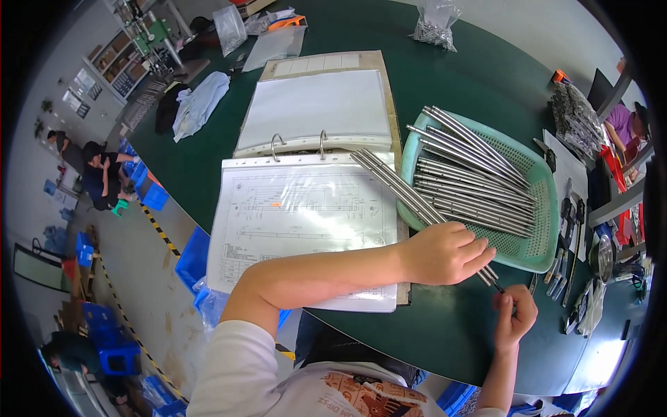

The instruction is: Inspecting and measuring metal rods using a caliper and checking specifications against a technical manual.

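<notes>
My left hand is closed around a small bundle of thin metal rods. The bundle slants from over the binder's edge, across the near left side of a green plastic basket, down toward my right hand. At the bundle's lower end, the fingers of that hand are pinched together on something small and dark, whose kind I cannot make out. More metal rods lie in the basket, some across others. Beneath my left forearm rests an open ring binder with a technical drawing in a clear sleeve.
Hand tools lie on the green table right of the basket. Bags of small parts stand at the far side, and a bagged pile at far right. A cloth is at the left. Other people are farther off.
</notes>
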### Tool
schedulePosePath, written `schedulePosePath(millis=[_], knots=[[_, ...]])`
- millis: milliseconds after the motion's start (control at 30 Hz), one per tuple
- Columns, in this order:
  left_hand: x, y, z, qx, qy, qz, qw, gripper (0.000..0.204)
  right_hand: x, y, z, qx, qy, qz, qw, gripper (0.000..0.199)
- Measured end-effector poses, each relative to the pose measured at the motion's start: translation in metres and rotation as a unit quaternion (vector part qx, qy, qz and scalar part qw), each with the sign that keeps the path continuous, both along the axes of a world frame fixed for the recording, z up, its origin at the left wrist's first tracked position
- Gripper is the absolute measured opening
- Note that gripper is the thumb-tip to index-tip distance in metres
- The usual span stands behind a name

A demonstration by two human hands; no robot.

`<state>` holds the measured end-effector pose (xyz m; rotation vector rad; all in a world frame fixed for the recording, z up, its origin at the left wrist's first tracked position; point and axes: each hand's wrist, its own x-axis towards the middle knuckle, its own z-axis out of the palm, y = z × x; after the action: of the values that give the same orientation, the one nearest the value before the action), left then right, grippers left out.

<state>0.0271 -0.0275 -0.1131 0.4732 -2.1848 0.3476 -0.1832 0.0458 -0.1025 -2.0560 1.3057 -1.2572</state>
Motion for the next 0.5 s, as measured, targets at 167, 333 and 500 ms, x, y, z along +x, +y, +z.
schedulePosePath(millis=[167, 333, 500], knots=[[-0.001, 0.000, 0.003, 0.004, -0.006, -0.008, 1.000, 0.026, 0.010, 0.000, 0.010, -0.087, 0.018, -0.049, 0.995, 0.014], [0.001, 0.002, 0.001, 0.006, -0.014, -0.001, 1.000, 0.028, -0.001, 0.003, 0.000, -0.005, 0.023, -0.017, 1.000, 0.013], [0.004, 0.001, 0.002, 0.009, -0.028, 0.008, 1.000, 0.029, 0.013, -0.001, 0.010, -0.064, -0.001, -0.045, 0.997, 0.014]])
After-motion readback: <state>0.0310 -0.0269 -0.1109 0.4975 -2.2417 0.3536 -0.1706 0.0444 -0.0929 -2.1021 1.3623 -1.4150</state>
